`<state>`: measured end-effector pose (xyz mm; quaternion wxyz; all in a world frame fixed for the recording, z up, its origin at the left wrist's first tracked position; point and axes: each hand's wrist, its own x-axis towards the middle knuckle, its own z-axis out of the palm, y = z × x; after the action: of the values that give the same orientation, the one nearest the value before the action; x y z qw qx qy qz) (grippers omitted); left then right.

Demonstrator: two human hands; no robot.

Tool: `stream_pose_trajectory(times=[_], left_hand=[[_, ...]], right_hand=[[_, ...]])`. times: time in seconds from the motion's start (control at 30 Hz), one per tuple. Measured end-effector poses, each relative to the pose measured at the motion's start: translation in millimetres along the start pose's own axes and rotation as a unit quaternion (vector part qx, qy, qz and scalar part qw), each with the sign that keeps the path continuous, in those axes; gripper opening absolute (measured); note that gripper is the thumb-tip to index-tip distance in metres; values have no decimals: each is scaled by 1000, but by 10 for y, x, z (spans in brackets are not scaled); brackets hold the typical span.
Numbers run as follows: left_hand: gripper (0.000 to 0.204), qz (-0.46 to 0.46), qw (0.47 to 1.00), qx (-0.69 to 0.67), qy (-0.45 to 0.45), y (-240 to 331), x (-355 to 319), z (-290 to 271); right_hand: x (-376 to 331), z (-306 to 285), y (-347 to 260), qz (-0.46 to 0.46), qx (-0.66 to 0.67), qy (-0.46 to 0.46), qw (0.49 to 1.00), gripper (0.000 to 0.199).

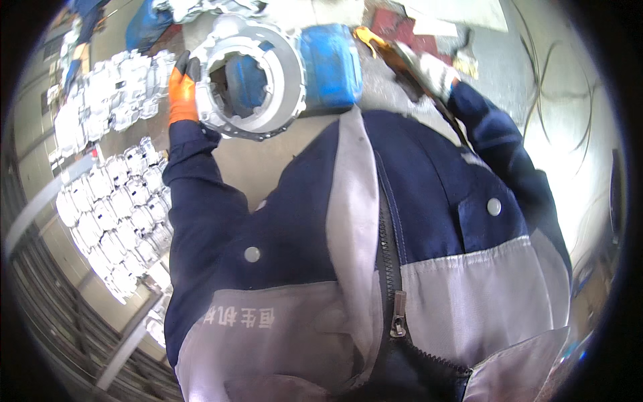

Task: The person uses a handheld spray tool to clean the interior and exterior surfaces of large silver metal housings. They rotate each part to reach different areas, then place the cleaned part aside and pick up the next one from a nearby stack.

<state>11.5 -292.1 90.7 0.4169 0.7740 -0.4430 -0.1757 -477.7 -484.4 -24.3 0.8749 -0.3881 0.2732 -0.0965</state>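
Note:
A round, silvery cast-metal housing (pixel 289 74) with a wide open middle stands at the upper left of centre. My left hand (pixel 182 90), in an orange glove with dark fingertips, is closed on its left rim. Off to the right, my right hand (pixel 434 72) wears a whitish glove and is closed round a dark, long-bodied hand tool (pixel 403 70). A dark hose or cord runs from the tool toward my body, and its exact kind is unclear. Close to the tool's far end is a yellow-orange piece (pixel 367 39); I cannot tell whether they are joined.
A blue plastic container (pixel 329 65) stands just right of the housing. Many similar castings lie in rows at the left (pixel 117 208). Beyond my right hand are a brush (pixel 465 59) and dark red sheets (pixel 394 28). Loose cables (pixel 536 74) hang at the far right.

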Motion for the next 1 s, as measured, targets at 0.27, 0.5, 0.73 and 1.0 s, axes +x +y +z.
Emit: stream_pose_trajectory(times=[0.27, 0.5, 0.73, 1.0], left_hand=[[19, -44, 893, 443, -58, -79, -310, -46], [36, -33, 894, 443, -60, 290, -835, 64], [42, -21, 890, 455, -6, 181, -1248, 239], [67, -304, 901, 285, 115, 753, -1063, -27]], right_hand=[[-670, 325, -729, 28, 47, -115, 992, 49], [-731, 285, -852, -18, 171, -110, 979, 56], [-795, 84, -492, 53, 199, 45, 977, 58], [-356, 291, -348, -57, 117, 52, 990, 57]])
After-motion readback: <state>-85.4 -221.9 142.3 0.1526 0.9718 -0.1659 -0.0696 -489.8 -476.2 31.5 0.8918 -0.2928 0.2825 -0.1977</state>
